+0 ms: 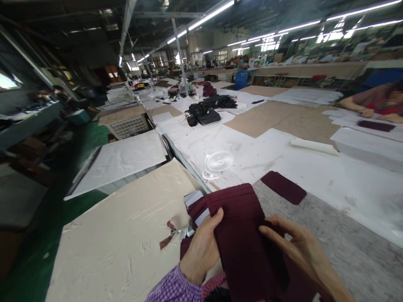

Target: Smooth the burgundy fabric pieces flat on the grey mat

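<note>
My left hand (201, 247) grips the left side of a stack of dark maroon fabric pieces (242, 226), thumb on top. My right hand (299, 247) holds the stack's right side, fingers curled over the cloth. The stack is lifted above the near edge of the grey table (340, 243). White paper tags (197, 205) stick out from the stack's left edge. A single maroon fabric piece (283, 186) lies flat on the table just beyond my hands.
A small white fan (217, 162) stands on the white paper-covered table. Scissors (176, 235) lie left of my hands on a beige sheet (126, 235). Black fabric bundles (208, 111) lie farther back. Another person (374, 105) works at far right beside a maroon piece (376, 125).
</note>
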A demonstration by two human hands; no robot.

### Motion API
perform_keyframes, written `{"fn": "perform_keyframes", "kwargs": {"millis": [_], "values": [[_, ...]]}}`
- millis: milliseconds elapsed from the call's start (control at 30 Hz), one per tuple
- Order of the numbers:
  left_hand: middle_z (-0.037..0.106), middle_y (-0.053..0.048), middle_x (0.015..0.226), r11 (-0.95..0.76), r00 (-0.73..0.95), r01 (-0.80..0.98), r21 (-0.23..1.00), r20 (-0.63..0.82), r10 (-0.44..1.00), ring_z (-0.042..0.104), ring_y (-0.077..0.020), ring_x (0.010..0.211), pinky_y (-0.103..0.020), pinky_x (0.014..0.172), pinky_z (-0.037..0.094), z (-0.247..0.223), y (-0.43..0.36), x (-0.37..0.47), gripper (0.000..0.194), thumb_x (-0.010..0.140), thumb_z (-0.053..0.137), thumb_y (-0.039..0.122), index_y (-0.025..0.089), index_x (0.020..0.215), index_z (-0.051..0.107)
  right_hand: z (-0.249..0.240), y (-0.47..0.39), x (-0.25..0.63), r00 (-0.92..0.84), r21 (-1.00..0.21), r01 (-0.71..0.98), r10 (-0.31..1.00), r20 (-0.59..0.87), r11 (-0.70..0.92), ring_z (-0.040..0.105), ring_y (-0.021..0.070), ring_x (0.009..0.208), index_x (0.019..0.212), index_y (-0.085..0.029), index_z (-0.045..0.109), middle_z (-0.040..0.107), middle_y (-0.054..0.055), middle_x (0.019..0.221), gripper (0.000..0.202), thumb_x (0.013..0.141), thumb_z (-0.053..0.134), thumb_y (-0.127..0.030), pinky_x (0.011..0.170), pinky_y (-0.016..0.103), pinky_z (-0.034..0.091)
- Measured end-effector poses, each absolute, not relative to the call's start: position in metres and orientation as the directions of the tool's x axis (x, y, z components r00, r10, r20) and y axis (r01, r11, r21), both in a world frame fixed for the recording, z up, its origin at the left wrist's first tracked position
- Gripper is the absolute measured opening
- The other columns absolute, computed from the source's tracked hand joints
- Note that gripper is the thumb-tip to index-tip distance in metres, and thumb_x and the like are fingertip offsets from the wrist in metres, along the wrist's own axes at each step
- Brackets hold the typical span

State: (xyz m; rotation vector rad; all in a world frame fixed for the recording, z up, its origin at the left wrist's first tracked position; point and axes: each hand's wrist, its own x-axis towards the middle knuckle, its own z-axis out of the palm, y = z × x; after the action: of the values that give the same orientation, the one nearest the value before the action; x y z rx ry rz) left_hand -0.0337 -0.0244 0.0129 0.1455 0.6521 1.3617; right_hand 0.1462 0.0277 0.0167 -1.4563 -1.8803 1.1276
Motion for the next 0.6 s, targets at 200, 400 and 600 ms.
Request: {"fn": "perform_keyframes", "kwargs": {"millis": [200, 400, 600], "values": [[0.071, -0.013, 0.103, 0.207, 0.047, -0.869, 0.449, -0.342, 0.939, 0.065, -0.0265, 0.100, -0.042, 0.099, 0.045, 0.0095, -0.0263, -0.0337, 0.027, 0.087, 0.057, 0.028, 0.009, 0.104, 0.065, 0.0202, 0.0280, 0.1456, -0.351, -0.837, 0.531, 0.933, -0.078, 0.130, 0.059, 0.0191, 0.063, 0.072, -0.024, 0.067, 0.067, 0.003, 0.070, 0.035, 0.074, 0.058, -0.057, 0.050, 0.027, 0.045], [0.071, -0.014, 0.104, 0.221, 0.052, -0.860, 0.460, -0.351, 0.935, 0.065, -0.0263, 0.100, -0.041, 0.098, 0.046, 0.0105, -0.0252, -0.0341, 0.028, 0.087, 0.057, 0.029, 0.009, 0.104, 0.065, 0.0161, 0.0287, 0.1468, -0.382, -0.824, 0.536, 0.923, -0.042, 0.184, 0.060, 0.0193, 0.065, 0.073, -0.024, 0.068, 0.066, 0.003, 0.070, 0.032, 0.077, 0.057, -0.055, 0.055, 0.028, 0.046], [0.072, -0.010, 0.102, 0.181, 0.005, -0.803, 0.568, -0.297, 0.955, 0.067, -0.0250, 0.094, -0.038, 0.092, 0.050, 0.0092, -0.0305, -0.0310, 0.027, 0.076, 0.069, 0.018, 0.012, 0.102, 0.067, 0.0141, 0.0281, 0.1466, -0.387, -0.827, 0.536, 0.920, -0.063, 0.169, 0.058, 0.0182, 0.063, 0.073, -0.023, 0.065, 0.065, 0.002, 0.068, 0.033, 0.079, 0.055, -0.054, 0.053, 0.028, 0.045]]}}
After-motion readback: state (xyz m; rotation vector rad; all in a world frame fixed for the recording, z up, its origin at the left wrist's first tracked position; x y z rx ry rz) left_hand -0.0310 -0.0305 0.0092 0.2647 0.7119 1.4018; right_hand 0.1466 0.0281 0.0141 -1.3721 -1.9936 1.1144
